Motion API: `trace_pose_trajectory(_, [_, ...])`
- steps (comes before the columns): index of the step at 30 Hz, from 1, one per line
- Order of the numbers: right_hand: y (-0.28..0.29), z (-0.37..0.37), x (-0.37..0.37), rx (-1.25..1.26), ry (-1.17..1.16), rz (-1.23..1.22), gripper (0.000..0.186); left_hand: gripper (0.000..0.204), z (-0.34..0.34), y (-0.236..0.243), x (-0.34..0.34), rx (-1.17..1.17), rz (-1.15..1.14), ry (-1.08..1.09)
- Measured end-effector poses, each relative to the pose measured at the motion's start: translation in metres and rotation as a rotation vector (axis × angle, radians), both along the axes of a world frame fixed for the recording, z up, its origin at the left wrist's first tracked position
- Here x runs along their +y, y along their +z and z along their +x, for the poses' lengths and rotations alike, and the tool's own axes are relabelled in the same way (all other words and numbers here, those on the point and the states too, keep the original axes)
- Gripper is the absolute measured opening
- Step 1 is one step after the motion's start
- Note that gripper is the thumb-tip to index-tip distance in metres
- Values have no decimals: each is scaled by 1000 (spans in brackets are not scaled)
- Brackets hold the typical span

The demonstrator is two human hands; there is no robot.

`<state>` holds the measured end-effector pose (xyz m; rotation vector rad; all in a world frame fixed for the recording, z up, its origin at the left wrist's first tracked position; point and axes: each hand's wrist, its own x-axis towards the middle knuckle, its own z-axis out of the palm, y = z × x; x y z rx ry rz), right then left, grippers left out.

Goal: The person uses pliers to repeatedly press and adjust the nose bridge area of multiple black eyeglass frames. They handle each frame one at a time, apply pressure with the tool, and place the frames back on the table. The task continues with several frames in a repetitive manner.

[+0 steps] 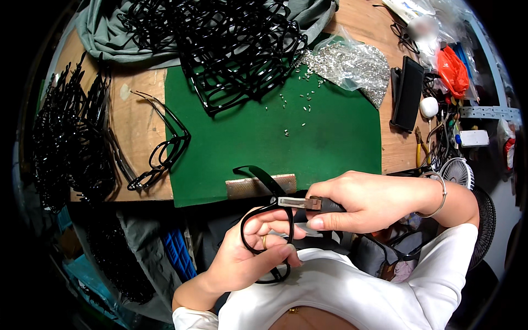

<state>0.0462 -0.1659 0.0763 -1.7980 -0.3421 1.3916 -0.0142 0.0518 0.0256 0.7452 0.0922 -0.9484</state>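
The left fingers (273, 257) are closed around the glossy black plastic spectacle frame (292, 225), thumb pressed near the bridge and the others curled behind a rim. The right fingers (324, 221) are wrapped shut around the grey metal pliers with dark handles (314, 204), whose nose meets the frame where front and arm join; whether the jaws bite on plastic or metal I cannot tell.

To do this well, I would keep the left grip close to the joint so that the rim does not twist, hold the pliers square to the corner, and squeeze evenly, since a slip would likely scratch the gloss.

The frame is held in the air at the bench's near edge. It has rounded rims, one wide arm (265, 178) standing out beyond the joint, and no lens that I can make out.

Beyond lie a textured block (258, 187), a green mat (236, 137) and the wooden bench (143, 104).
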Motion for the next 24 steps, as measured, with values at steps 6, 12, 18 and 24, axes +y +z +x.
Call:
trace_pose_trajectory(6, [-3, -4, 7, -190, 40, -107, 38, 45, -3, -1, -1, 18, 18, -13])
trace_pose_trajectory(12, [-3, -2, -1, -101, 16, -102, 36, 47, 2, 3, -6, -7, 44, -22])
trace_pose_trajectory(18, [-29, 20, -23, -24, 87, 14, 43, 51, 9, 6, -5, 26, 66, -29])
trace_pose_trajectory(24, [-92, -7, -12, -733, -231, 19, 20, 52, 7, 16, 8, -314, 264, 112])
